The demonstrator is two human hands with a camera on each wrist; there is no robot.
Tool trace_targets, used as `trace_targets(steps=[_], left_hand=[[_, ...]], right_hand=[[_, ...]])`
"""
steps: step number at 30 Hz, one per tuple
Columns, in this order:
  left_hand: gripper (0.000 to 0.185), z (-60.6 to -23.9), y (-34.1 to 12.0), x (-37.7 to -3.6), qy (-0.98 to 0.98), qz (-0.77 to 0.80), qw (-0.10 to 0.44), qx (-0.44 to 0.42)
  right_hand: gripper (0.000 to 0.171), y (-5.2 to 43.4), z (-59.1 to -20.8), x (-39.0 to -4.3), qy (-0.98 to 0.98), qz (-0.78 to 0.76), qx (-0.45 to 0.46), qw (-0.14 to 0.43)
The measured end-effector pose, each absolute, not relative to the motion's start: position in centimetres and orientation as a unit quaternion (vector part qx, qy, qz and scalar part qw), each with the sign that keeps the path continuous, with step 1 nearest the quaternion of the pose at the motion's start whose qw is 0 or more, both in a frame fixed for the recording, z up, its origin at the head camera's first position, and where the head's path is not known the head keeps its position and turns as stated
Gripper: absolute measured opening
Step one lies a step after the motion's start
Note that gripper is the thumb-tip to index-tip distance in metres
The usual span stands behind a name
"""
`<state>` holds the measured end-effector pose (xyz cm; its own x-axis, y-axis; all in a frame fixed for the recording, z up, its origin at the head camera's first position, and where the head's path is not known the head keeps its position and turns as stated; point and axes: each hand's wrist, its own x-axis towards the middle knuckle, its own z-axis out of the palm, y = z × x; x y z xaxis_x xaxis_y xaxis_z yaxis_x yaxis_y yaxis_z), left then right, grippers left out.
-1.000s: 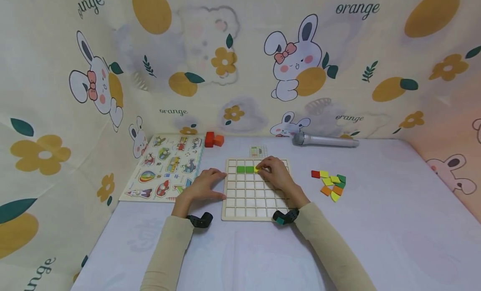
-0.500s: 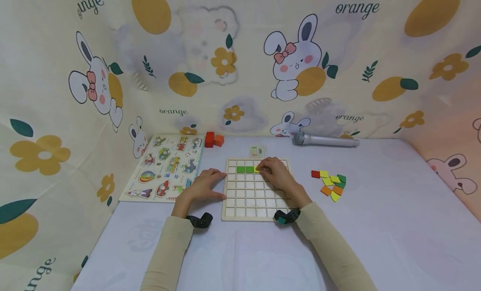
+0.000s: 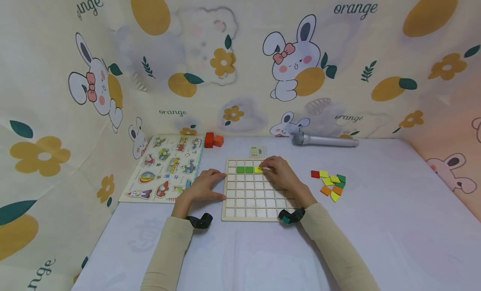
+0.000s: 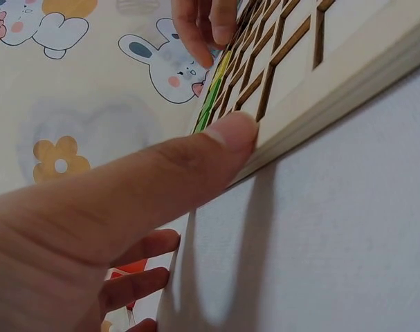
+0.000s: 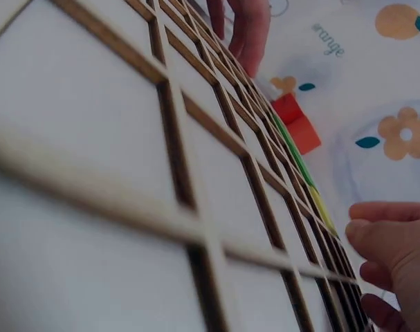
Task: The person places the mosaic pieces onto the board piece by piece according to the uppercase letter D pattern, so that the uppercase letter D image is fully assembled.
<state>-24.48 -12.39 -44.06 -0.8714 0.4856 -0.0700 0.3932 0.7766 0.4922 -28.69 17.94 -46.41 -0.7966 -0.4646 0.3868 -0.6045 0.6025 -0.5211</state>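
A wooden grid board (image 3: 248, 199) lies flat on the table. Its second row holds two green tiles (image 3: 244, 169) and a yellow tile (image 3: 257, 169) side by side. My right hand (image 3: 277, 173) hovers over the board's upper right, fingers loosely curled, fingertips (image 3: 265, 169) just right of the yellow tile. In the right wrist view those fingers (image 5: 389, 238) hold nothing, a little apart from the yellow tile (image 5: 320, 204). My left hand (image 3: 204, 185) rests flat at the board's left edge. Its thumb (image 4: 216, 142) presses against the board's rim (image 4: 334, 83).
A pile of loose coloured tiles (image 3: 330, 182) lies right of the board. A small pattern card (image 3: 257, 150) sits behind it, and a grey microphone (image 3: 325, 140) further back. Red and orange blocks (image 3: 213, 140) and a picture peg puzzle (image 3: 165, 168) lie to the left. Patterned cloth walls enclose the table.
My right hand has slid slightly right and back, uncovering more of the yellow tile in its cell. The left hand has stayed put.
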Motion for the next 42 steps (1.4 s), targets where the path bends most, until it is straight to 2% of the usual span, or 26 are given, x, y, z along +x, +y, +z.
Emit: trace_targets(steps=[6, 18, 26, 36, 42], left_hand=[[0.074, -44.1, -12.4, -24.4, 0.938, 0.241, 0.098, 0.231], [0.073, -44.0, -12.4, -24.3, 0.939, 0.243, 0.106, 0.220], [0.073, -43.9, -12.4, -24.1, 0.936, 0.249, 0.109, 0.224], [0.073, -44.1, -12.3, -24.3, 0.937, 0.246, 0.103, 0.226], [0.073, -44.1, -12.3, -24.3, 0.938, 0.244, 0.102, 0.225]], right_hand=[[0.019, 20.2, -45.5, -28.0, -0.893, 0.352, 0.260, 0.103], [0.020, 27.6, -44.1, -25.7, -0.914, 0.324, 0.201, 0.136], [0.021, 31.9, -44.1, -24.0, -0.936, 0.314, 0.122, 0.103], [0.027, 35.7, -43.6, -22.7, -0.942, 0.308, 0.054, 0.117], [0.033, 37.0, -43.8, -22.4, -0.948, 0.311, -0.025, 0.066]])
